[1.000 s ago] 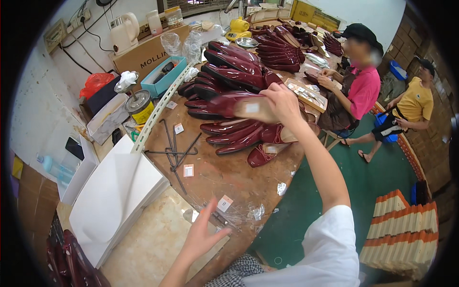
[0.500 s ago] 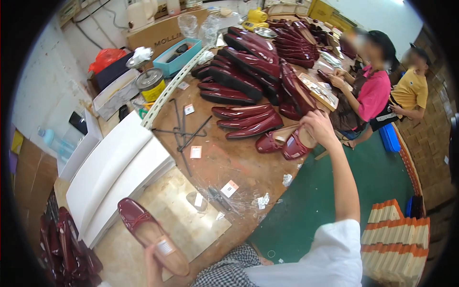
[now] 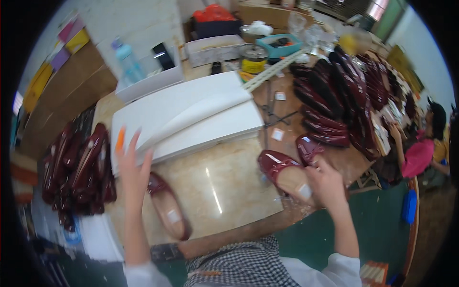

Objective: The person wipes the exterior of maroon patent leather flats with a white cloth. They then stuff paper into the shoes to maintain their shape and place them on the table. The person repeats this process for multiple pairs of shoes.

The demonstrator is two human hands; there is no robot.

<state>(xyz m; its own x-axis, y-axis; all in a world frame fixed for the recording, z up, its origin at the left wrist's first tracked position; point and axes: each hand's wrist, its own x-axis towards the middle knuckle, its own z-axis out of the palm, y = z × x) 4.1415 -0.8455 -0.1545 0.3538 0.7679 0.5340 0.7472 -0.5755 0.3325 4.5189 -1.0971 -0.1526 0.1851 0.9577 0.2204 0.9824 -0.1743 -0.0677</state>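
Note:
My right hand [image 3: 327,184] grips a pair of dark red patent flats with bows. The nearer flat of the pair [image 3: 288,176] hangs over the right edge of the pale marbled slab [image 3: 229,191], and the farther flat [image 3: 307,147] is partly hidden behind it. A single matching flat [image 3: 168,208] lies on the slab, toe away from me, a small white label on its insole. Above and left of it, my left hand [image 3: 132,165] is raised with fingers spread, in front of the white paper stack [image 3: 191,112]. Something orange [image 3: 120,138] shows at one finger.
Dark red shoes hang in a cluster [image 3: 79,167] at the left. More shoes [image 3: 334,105] are piled on the brown table at right, near thin black rods [image 3: 275,115]. A white box [image 3: 153,81] with a bottle, a tin [image 3: 252,58] and a teal tray [image 3: 282,45] stand behind. Co-workers sit far right.
The view has swung left. My left hand has let go of the single flat, which lies on the slab. My right hand has brought the pair of flats from the table toward the slab.

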